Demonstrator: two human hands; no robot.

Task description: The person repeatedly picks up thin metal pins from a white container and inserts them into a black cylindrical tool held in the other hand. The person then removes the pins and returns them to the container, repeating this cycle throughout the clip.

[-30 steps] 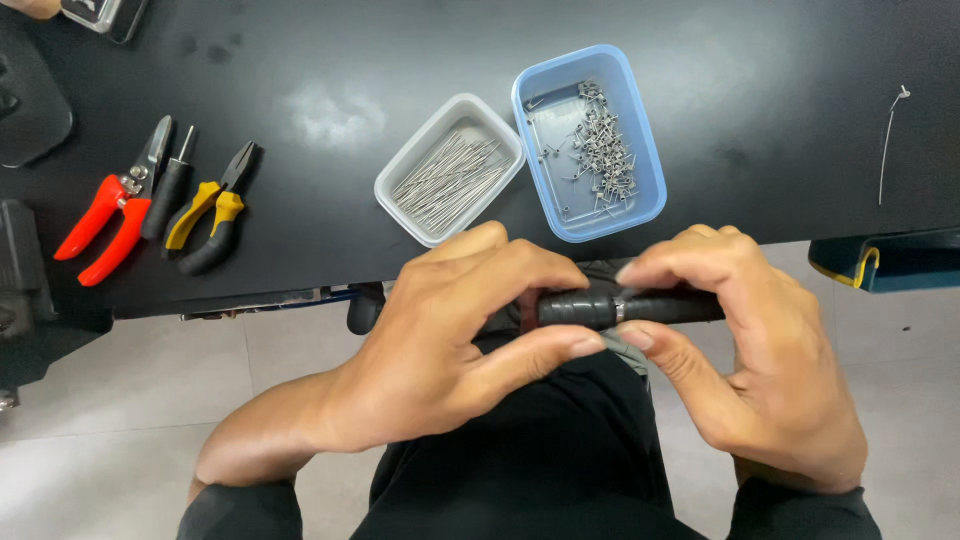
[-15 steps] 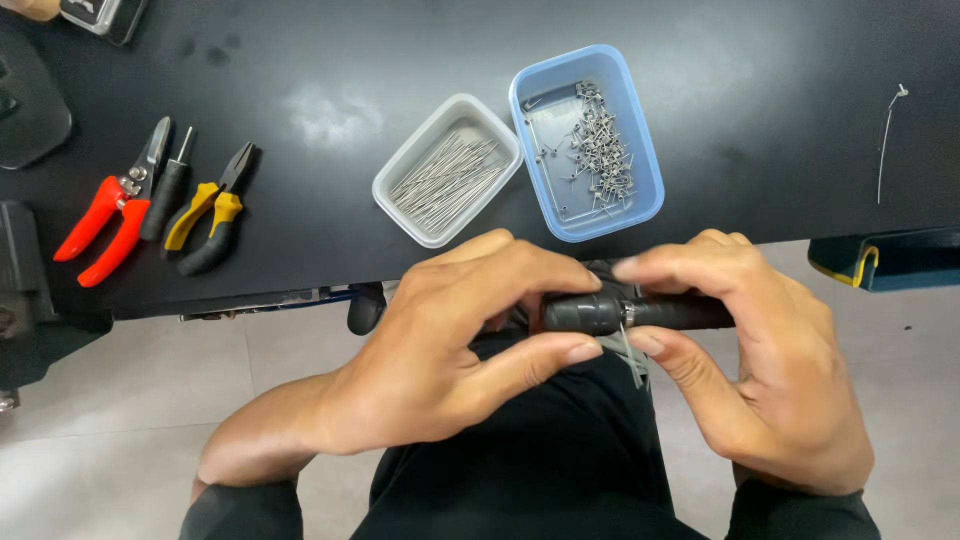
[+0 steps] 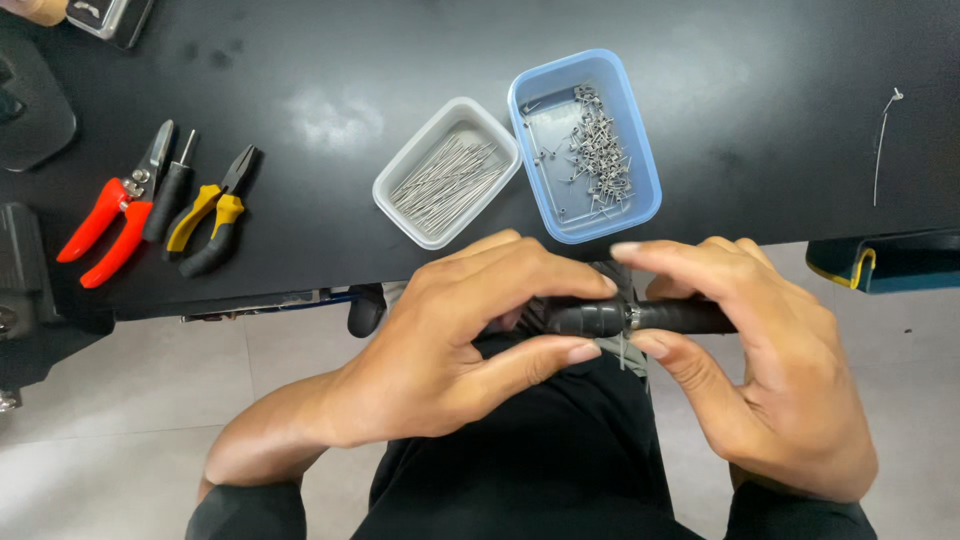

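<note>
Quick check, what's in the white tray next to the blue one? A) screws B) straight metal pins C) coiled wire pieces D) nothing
B: the white tray holds a loose pile of straight metal pins, while the small coiled pieces lie in the blue tray beside it.

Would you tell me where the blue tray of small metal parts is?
The blue tray sits on the black table, centre-right in the head view, touching the white tray.

No packages, labels, signs or screens show (only open trays).
</note>
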